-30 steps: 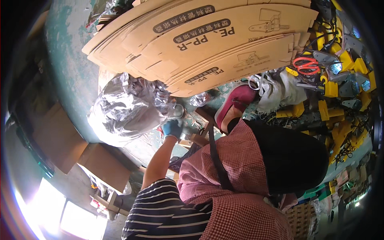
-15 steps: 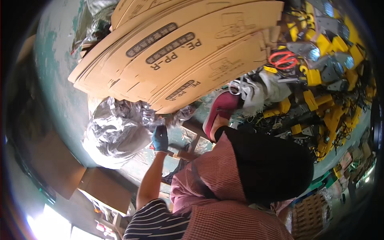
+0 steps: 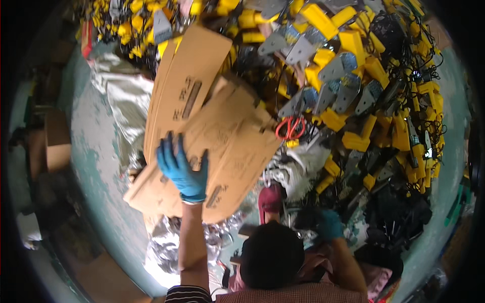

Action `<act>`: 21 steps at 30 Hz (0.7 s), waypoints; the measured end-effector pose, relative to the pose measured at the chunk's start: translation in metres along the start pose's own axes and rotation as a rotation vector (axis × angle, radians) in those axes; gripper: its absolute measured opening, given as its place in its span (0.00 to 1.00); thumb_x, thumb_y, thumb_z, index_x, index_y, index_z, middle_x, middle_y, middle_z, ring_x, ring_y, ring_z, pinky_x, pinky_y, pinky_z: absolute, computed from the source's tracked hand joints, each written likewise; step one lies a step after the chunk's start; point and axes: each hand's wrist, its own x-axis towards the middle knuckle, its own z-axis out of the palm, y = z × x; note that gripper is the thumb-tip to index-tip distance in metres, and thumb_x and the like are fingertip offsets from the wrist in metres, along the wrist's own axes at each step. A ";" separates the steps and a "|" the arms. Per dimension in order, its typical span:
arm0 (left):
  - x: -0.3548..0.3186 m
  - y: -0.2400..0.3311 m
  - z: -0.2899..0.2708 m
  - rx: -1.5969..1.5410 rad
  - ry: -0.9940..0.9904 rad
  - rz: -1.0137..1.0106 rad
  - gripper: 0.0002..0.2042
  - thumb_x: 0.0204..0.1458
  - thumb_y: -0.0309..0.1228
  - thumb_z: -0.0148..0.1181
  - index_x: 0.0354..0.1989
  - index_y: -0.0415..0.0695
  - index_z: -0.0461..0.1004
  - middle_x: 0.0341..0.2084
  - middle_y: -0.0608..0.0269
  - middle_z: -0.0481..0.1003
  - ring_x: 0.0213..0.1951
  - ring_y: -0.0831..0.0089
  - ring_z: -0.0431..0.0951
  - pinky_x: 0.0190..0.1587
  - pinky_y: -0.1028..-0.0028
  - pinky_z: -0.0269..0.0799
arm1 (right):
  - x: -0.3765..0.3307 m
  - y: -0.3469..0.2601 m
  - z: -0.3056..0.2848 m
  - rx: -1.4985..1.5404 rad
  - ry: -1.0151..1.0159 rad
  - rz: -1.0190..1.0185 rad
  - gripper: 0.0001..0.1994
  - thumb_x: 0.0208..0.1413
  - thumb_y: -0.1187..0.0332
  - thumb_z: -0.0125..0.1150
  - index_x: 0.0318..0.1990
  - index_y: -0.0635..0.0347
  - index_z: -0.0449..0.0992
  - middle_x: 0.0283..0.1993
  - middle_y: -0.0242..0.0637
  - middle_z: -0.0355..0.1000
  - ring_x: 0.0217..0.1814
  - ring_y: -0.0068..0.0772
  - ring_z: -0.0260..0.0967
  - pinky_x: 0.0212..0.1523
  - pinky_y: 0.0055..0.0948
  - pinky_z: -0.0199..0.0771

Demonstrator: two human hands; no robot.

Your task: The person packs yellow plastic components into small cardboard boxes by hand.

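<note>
My left hand [image 3: 183,169], in a blue glove with dark fingertips, has its fingers spread over a stack of flat, folded cardboard boxes [image 3: 237,136]. Another folded cardboard box [image 3: 202,60] leans up at the far end of that stack. My right hand [image 3: 329,225], also in a blue glove, is low on the right beside my knee; its fingers are blurred, next to a dark shape I cannot make out. Scissors with red-orange handles [image 3: 290,128] lie at the stack's right edge.
A large heap of yellow and grey metal tool parts [image 3: 348,76] with black cords spreads across the far side and right. White woven sacking [image 3: 298,169] lies near my red shoe [image 3: 270,199]. Silvery plastic bags [image 3: 172,247] sit below the cardboard; more sacking [image 3: 121,96] lies left.
My view has swung so the cardboard sits lower and more of the heap shows. My left hand went from the plastic bag up onto the cardboard. My right hand has come into view.
</note>
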 end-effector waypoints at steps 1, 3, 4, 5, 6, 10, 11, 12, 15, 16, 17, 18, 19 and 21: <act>0.021 -0.007 0.014 -0.003 0.058 0.026 0.38 0.47 0.40 0.69 0.66 0.39 0.62 0.64 0.48 0.65 0.65 0.45 0.61 0.67 0.51 0.53 | 0.014 0.011 -0.033 -0.027 -0.005 0.068 0.13 0.48 0.77 0.59 0.43 0.64 0.79 0.43 0.52 0.77 0.45 0.55 0.76 0.47 0.43 0.77; 0.058 -0.033 0.054 -0.062 0.099 -0.016 0.41 0.50 0.44 0.68 0.67 0.34 0.58 0.63 0.43 0.64 0.64 0.46 0.63 0.67 0.53 0.55 | 0.036 0.078 -0.081 -0.197 0.154 0.279 0.12 0.49 0.76 0.60 0.43 0.65 0.79 0.42 0.52 0.78 0.45 0.56 0.76 0.48 0.40 0.77; 0.079 -0.059 0.073 -0.111 0.123 -0.018 0.40 0.53 0.43 0.67 0.67 0.32 0.57 0.64 0.40 0.63 0.63 0.45 0.65 0.65 0.56 0.59 | 0.042 0.131 -0.095 0.149 0.347 0.285 0.09 0.55 0.75 0.59 0.43 0.67 0.79 0.41 0.49 0.79 0.43 0.52 0.77 0.46 0.38 0.76; 0.099 -0.068 0.068 -0.008 0.098 0.070 0.36 0.55 0.40 0.66 0.66 0.31 0.58 0.62 0.37 0.65 0.61 0.45 0.68 0.62 0.57 0.65 | 0.064 0.100 -0.127 0.272 0.546 0.269 0.13 0.62 0.75 0.51 0.51 0.65 0.77 0.40 0.45 0.79 0.42 0.41 0.79 0.44 0.38 0.76; 0.086 -0.035 0.097 -0.076 0.074 0.099 0.36 0.55 0.40 0.66 0.66 0.31 0.58 0.62 0.37 0.65 0.61 0.45 0.68 0.62 0.57 0.65 | 0.088 0.098 -0.146 0.159 0.543 0.367 0.14 0.61 0.75 0.51 0.52 0.68 0.77 0.46 0.45 0.80 0.47 0.36 0.77 0.49 0.34 0.74; 0.103 -0.050 0.128 -0.767 -0.366 -0.212 0.33 0.56 0.37 0.65 0.65 0.33 0.61 0.59 0.46 0.69 0.56 0.55 0.72 0.56 0.64 0.70 | 0.072 0.163 -0.189 -0.012 0.420 0.546 0.19 0.53 0.57 0.59 0.49 0.58 0.79 0.49 0.51 0.76 0.53 0.55 0.73 0.54 0.45 0.73; 0.092 -0.132 0.126 -0.850 -0.486 -0.291 0.32 0.56 0.36 0.65 0.65 0.33 0.61 0.58 0.49 0.70 0.55 0.57 0.73 0.55 0.65 0.71 | 0.062 0.169 -0.203 -0.145 0.132 0.480 0.18 0.54 0.58 0.57 0.47 0.59 0.80 0.50 0.51 0.76 0.54 0.54 0.73 0.53 0.45 0.74; 0.082 -0.211 0.109 -0.916 -0.608 -0.372 0.31 0.56 0.35 0.65 0.65 0.34 0.62 0.57 0.51 0.71 0.54 0.60 0.74 0.54 0.67 0.72 | 0.051 0.171 -0.205 -0.257 0.022 0.549 0.18 0.56 0.57 0.55 0.46 0.58 0.80 0.49 0.52 0.76 0.52 0.55 0.74 0.52 0.46 0.74; 0.135 -0.238 0.104 -1.083 -0.924 -0.631 0.29 0.57 0.33 0.65 0.64 0.35 0.63 0.55 0.58 0.74 0.51 0.67 0.77 0.50 0.71 0.75 | 0.032 0.207 -0.207 -0.266 0.092 0.727 0.18 0.57 0.57 0.52 0.45 0.58 0.81 0.48 0.53 0.76 0.51 0.56 0.74 0.52 0.46 0.74; 0.113 -0.197 0.127 -1.015 -1.009 -0.677 0.30 0.56 0.34 0.66 0.65 0.35 0.62 0.55 0.60 0.72 0.51 0.67 0.75 0.51 0.69 0.75 | 0.000 0.231 -0.204 -0.225 0.222 0.910 0.17 0.56 0.58 0.52 0.44 0.58 0.81 0.48 0.53 0.76 0.52 0.57 0.73 0.52 0.46 0.74; 0.120 -0.223 0.096 -0.863 -0.897 -0.504 0.31 0.54 0.33 0.68 0.63 0.34 0.63 0.56 0.56 0.72 0.50 0.66 0.74 0.52 0.67 0.74 | 0.005 0.237 -0.193 -0.179 0.255 0.873 0.17 0.56 0.58 0.52 0.44 0.58 0.81 0.48 0.53 0.76 0.52 0.57 0.73 0.52 0.46 0.74; 0.100 -0.195 0.101 -0.689 -0.794 -0.350 0.31 0.52 0.32 0.70 0.61 0.32 0.64 0.54 0.53 0.72 0.50 0.65 0.74 0.52 0.65 0.74 | -0.020 0.251 -0.177 -0.152 0.326 0.972 0.17 0.56 0.58 0.52 0.43 0.58 0.82 0.48 0.54 0.76 0.52 0.58 0.73 0.53 0.46 0.74; 0.070 -0.177 0.090 -0.861 -0.560 -0.352 0.29 0.52 0.33 0.70 0.58 0.32 0.65 0.53 0.52 0.73 0.50 0.64 0.73 0.52 0.65 0.74 | -0.036 0.254 -0.160 -0.112 0.392 1.046 0.17 0.55 0.58 0.52 0.42 0.58 0.82 0.48 0.54 0.76 0.53 0.59 0.73 0.53 0.47 0.74; 0.053 -0.146 0.044 -0.672 -0.324 -0.319 0.31 0.52 0.29 0.70 0.62 0.31 0.62 0.55 0.46 0.71 0.52 0.61 0.73 0.56 0.64 0.71 | -0.065 0.250 -0.121 0.042 0.540 1.206 0.17 0.53 0.56 0.56 0.42 0.58 0.81 0.47 0.53 0.77 0.52 0.57 0.74 0.52 0.46 0.74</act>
